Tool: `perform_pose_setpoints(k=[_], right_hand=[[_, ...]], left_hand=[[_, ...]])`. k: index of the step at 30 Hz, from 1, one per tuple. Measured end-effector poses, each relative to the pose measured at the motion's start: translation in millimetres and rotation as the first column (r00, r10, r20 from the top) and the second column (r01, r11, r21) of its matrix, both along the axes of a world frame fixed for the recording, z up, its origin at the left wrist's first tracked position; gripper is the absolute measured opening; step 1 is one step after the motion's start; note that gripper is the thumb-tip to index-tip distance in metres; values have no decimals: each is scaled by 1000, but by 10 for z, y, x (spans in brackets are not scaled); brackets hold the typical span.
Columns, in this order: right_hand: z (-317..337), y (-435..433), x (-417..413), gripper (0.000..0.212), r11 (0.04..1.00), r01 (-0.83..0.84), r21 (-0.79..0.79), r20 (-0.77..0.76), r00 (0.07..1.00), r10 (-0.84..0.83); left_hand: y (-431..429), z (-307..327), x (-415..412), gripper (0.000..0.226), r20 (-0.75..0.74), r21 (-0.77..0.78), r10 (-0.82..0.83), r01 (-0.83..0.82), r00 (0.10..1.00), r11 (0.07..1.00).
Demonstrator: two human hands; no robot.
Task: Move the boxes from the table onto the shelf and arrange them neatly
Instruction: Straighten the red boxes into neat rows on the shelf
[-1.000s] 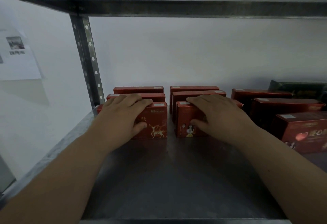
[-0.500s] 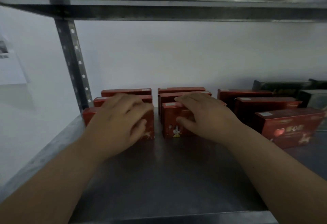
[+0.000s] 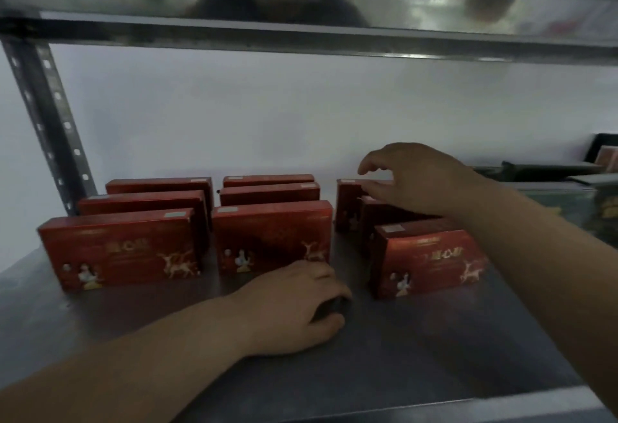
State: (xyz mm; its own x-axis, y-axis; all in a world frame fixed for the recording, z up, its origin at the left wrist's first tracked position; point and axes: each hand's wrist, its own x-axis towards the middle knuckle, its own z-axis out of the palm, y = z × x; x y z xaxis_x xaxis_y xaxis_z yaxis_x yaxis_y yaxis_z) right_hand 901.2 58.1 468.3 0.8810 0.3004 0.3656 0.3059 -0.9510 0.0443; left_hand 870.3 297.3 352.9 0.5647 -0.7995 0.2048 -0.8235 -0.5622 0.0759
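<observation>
Both arms are bare: the left forearm (image 3: pixel 150 366) shows as a long, smooth shape that narrows from the picture's lower left corner to the wrist, and the right forearm (image 3: pixel 548 255) is likewise uncovered from the right edge to the wrist. The left hand (image 3: pixel 294 309) is bare too, broad across the back, with rounded knuckles and a short, thick thumb; the right hand (image 3: pixel 418 178) is bare, with a rounded back and blurred fingers. Dim light and blur hide the nails and finer detail.
</observation>
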Motion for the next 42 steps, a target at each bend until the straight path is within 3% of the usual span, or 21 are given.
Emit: perform_pose_setpoints(k=[4,7,17,22,42], right_hand=[[48,-304,329,39,996,9,-87,-109,994,-18],[24,-384,553,43,988,-2,-157,-201,979,-30],[53,-424,1034,46,970,-55,-238,-287,958,-16],[10,-357,1178,46,953,-79,-292,-258,966,1],[-42,-171,1330,49,965,-19,-261,-237,970,-46]], left_hand=[[-104,-62,-41,41,-113,-74,50,-58,992,996],[-92,-83,-86,45,-194,-42,92,-102,977,994],[-95,-50,-164,48,-206,-19,159,-167,965,986],[-102,-40,-171,48,-223,-26,172,-182,959,983],[-60,-91,-129,47,-167,-71,111,-125,980,990]])
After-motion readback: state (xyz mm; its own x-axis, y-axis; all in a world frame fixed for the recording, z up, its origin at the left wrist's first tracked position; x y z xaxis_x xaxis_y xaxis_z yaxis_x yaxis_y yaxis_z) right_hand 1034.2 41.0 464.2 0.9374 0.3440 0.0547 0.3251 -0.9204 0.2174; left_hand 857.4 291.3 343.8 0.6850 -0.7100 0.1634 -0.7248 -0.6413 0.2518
